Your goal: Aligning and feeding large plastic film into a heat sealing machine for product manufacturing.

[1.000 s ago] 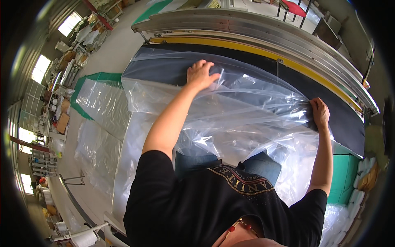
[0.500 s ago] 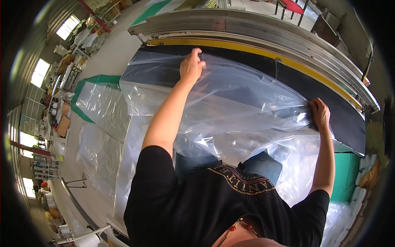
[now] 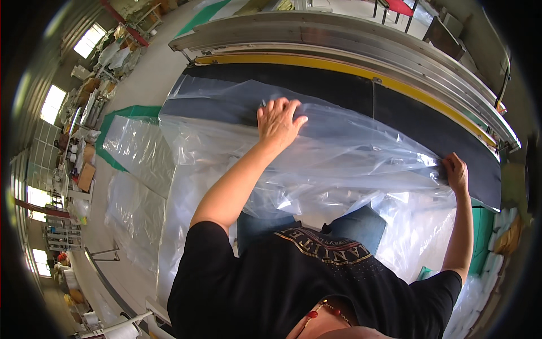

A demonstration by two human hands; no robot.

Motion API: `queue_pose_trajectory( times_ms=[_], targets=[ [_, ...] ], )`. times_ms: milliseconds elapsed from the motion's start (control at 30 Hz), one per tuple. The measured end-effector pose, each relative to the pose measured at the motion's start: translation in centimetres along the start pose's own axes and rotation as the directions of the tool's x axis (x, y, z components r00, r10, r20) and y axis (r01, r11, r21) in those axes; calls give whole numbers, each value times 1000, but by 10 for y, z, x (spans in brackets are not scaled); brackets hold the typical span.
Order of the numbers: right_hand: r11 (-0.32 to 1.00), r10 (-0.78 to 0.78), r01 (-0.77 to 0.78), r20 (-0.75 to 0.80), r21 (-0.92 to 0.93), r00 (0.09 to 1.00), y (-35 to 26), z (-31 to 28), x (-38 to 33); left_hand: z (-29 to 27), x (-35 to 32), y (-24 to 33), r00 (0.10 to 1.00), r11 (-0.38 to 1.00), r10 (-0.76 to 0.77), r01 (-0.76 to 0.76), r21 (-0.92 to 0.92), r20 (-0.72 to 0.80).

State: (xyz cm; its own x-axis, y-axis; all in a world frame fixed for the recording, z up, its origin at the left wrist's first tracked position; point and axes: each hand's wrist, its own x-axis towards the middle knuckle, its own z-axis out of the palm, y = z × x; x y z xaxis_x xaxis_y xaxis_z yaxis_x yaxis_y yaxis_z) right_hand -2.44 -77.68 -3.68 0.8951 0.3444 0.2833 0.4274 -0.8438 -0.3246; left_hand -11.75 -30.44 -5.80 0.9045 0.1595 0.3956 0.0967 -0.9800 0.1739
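The clear sheet (image 3: pixel 350 138) lies wrinkled over the black table (image 3: pixel 437 127) and hangs off its near edge. The left hand (image 3: pixel 279 125) rests on it, fingers spread, gripping nothing. The right hand (image 3: pixel 458 173) pinches its right end. If 1 hand slips, the loose sheet could slide or bunch up.

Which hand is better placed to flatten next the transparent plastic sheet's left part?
Probably the left hand: it spreads over this part; the right hand pinches the transparent plastic sheet farther right.

Left hand (image 3: pixel 280 124) on clear film (image 3: pixel 344 144) (shiny, creased), right hand (image 3: pixel 457 172) gripping its edge, black tabletop (image 3: pixel 333 85) beneath
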Motion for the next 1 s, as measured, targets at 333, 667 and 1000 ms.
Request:
queue_pose_trajectory(
  times_ms=[333,667,1000],
  targets=[
    [1000,6,-9,-140,-22,990,-7,8,-2,18,34,-15,893,918,328,-378,-117,-310],
    [1000,31,-31,-149,0,988,-12,7,-4,26,34,-27,957,963,267,-263,-51,114],
    [1000,21,-19,-150,11,989,-8,10,-2,41,79,-48,988,985,152,-151,-86,5]
  ],
)
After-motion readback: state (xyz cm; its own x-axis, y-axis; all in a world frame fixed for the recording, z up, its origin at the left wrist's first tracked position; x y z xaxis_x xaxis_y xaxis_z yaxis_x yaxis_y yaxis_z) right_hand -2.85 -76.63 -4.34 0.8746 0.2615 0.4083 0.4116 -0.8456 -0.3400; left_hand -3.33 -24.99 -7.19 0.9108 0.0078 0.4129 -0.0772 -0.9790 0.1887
